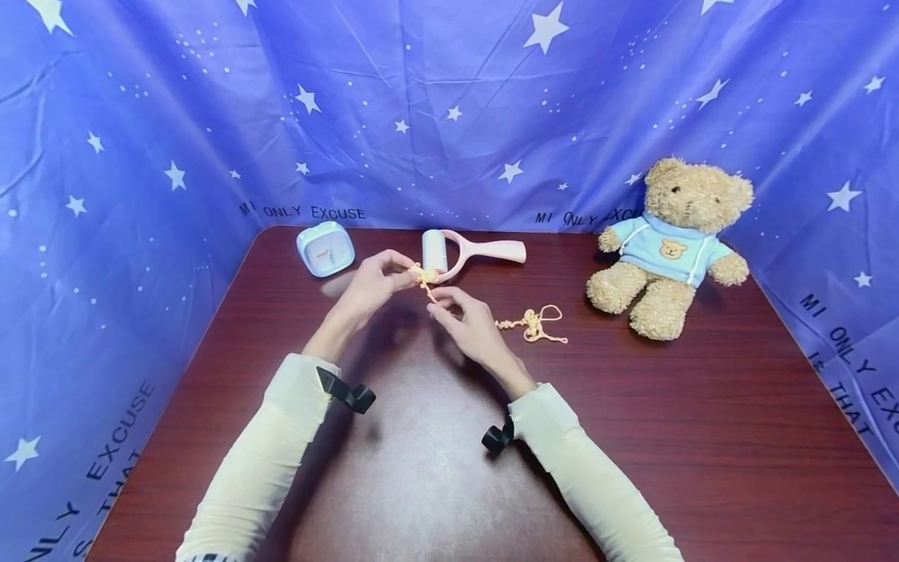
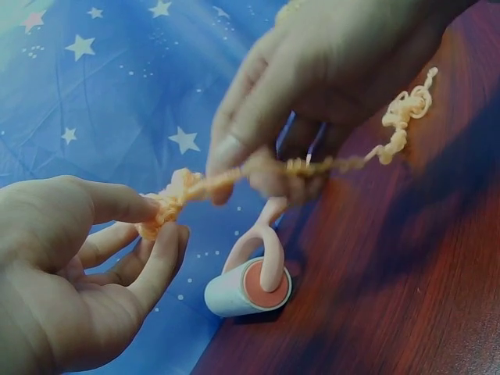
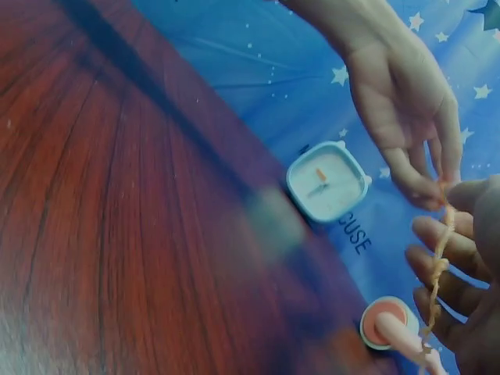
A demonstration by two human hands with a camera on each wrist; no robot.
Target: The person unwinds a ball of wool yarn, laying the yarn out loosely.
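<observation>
An orange crocheted cord [image 1: 535, 322] with a knotted flower-like cluster and loops runs from both hands out to the right. My left hand [image 1: 368, 290] pinches its bunched end between thumb and fingertips, plain in the left wrist view as a thick orange knot [image 2: 164, 209]. Close beside it, my right hand [image 1: 472, 328] pinches the thin strand between thumb and forefinger. In the right wrist view the twisted strand [image 3: 437, 269] hangs down across the right fingers. The right hand is blurred in the left wrist view.
Just behind the hands lies a lint roller [image 1: 499, 250] with a pink handle and white roll. A light blue clock [image 1: 326, 250] stands at the back left of the dark wood table [image 1: 702, 437]. A teddy bear [image 1: 667, 257] in a blue top sits at right. Starry blue cloth [image 1: 449, 70] surrounds the table.
</observation>
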